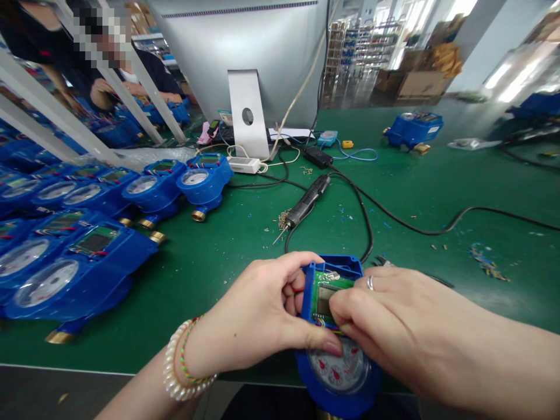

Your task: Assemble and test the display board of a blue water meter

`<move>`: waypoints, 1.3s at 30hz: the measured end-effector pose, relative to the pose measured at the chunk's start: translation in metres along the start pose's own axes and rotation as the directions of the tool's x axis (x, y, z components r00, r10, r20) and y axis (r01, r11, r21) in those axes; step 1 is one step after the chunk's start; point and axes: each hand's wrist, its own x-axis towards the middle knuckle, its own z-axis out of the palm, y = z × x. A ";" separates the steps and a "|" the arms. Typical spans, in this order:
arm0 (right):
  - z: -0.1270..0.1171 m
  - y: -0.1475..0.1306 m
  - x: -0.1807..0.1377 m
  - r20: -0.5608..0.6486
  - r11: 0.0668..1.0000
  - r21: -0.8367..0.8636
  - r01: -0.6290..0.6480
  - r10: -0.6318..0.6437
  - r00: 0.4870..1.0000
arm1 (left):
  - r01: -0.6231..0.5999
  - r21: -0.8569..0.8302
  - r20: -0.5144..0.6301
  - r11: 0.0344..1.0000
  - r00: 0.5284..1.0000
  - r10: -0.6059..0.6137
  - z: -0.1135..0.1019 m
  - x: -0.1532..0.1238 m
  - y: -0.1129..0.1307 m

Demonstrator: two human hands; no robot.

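Both hands close on one blue water meter (336,373) at the near edge of the green table (227,256). The left hand (258,315) curls round the meter's left side, thumb lying across the top of the round dial, fingers bent against the open housing. The right hand (394,321), a ring on one finger, presses its bent fingertips onto the green circuit board (326,294) set in the housing; whether they pinch a wire there is hard to tell. Beyond the meter lies a black electric screwdriver (306,204) on its cable, with loose screws (283,220) beside its tip. Rows of like meters (87,233) fill the left side. Further back stands a monitor (245,52).
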 end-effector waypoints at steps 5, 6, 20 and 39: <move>0.005 0.003 -0.005 -0.003 0.999 0.039 -0.016 0.016 1.000 | 0.021 0.007 -0.001 1.000 1.000 -0.021 0.000 0.000 0.002; 0.005 0.002 -0.005 0.001 0.999 0.038 -0.021 0.021 1.000 | 0.022 0.013 -0.003 1.000 1.000 -0.022 0.001 -0.001 0.002; -0.013 -0.006 0.003 0.150 0.990 -0.138 0.037 -0.016 0.989 | -0.013 -0.002 0.009 1.000 1.000 0.013 0.002 -0.001 0.001; -0.004 -0.007 -0.001 0.006 0.992 -0.115 0.058 -0.058 0.998 | -0.026 -0.050 -0.011 0.998 1.000 0.025 0.002 -0.003 0.000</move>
